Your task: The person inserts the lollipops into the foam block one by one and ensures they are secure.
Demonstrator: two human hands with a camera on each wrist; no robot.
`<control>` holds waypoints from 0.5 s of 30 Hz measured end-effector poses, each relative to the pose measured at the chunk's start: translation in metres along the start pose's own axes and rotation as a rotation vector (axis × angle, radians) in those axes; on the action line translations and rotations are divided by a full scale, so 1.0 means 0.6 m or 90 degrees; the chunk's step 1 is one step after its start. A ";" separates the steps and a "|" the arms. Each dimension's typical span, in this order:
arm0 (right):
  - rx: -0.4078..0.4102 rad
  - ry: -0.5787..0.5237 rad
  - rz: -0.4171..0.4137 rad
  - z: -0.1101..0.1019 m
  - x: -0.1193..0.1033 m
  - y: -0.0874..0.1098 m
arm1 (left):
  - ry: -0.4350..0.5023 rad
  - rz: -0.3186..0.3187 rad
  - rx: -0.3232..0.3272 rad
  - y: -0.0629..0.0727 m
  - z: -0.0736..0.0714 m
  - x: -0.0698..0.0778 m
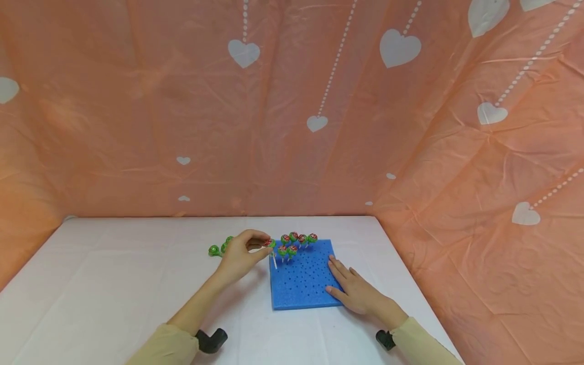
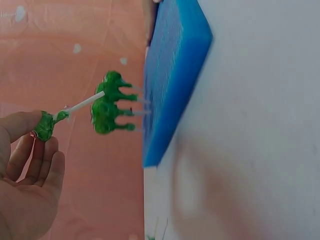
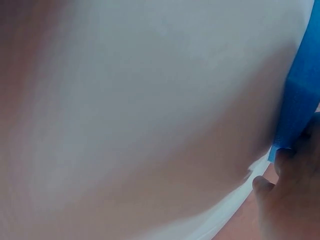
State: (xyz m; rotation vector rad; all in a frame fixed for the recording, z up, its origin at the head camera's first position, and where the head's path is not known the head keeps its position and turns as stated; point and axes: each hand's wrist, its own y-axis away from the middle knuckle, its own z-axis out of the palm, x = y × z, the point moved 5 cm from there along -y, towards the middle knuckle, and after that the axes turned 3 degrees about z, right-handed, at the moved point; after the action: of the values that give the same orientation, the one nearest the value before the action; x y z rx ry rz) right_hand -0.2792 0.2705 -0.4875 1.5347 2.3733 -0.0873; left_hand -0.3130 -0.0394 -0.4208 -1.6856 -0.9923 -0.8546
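Between thumb and fingers my left hand (image 1: 242,256) pinches a lollipop (image 1: 270,243) by its green-and-red wrapped head. Its white stick points down over the left edge of a blue foam board (image 1: 301,299); in the left wrist view the stick's end (image 2: 101,94) is bare and apart from the foam (image 2: 170,100). Several other lollipops (image 1: 293,236) stand upright in the board's far left part, sticks in the foam. My right hand (image 1: 358,291) lies with fingers spread on the board's right edge. Small dark holes dot the board's surface.
More green-wrapped lollipops (image 1: 214,250) lie on the white table (image 1: 114,284) to the left of the board, partly hidden behind my left hand. An orange sheet with white hearts (image 1: 244,53) hangs behind the table and along its right side.
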 end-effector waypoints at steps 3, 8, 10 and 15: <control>-0.003 0.004 0.003 0.001 0.001 0.000 | -0.003 -0.003 -0.002 -0.004 0.016 0.004; -0.005 0.004 0.004 0.002 0.003 0.000 | 0.001 0.006 -0.006 -0.014 0.043 0.010; -0.004 0.001 0.002 0.001 0.002 0.000 | 0.007 0.016 -0.010 -0.019 0.054 0.011; -0.004 -0.003 0.000 -0.001 0.000 0.001 | 0.017 0.043 -0.019 -0.032 0.077 0.017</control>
State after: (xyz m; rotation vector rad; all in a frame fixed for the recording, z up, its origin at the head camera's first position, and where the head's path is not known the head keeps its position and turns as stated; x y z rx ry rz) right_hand -0.2789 0.2707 -0.4870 1.5297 2.3679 -0.0841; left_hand -0.3220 0.0106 -0.4178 -1.7192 -0.9042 -0.8486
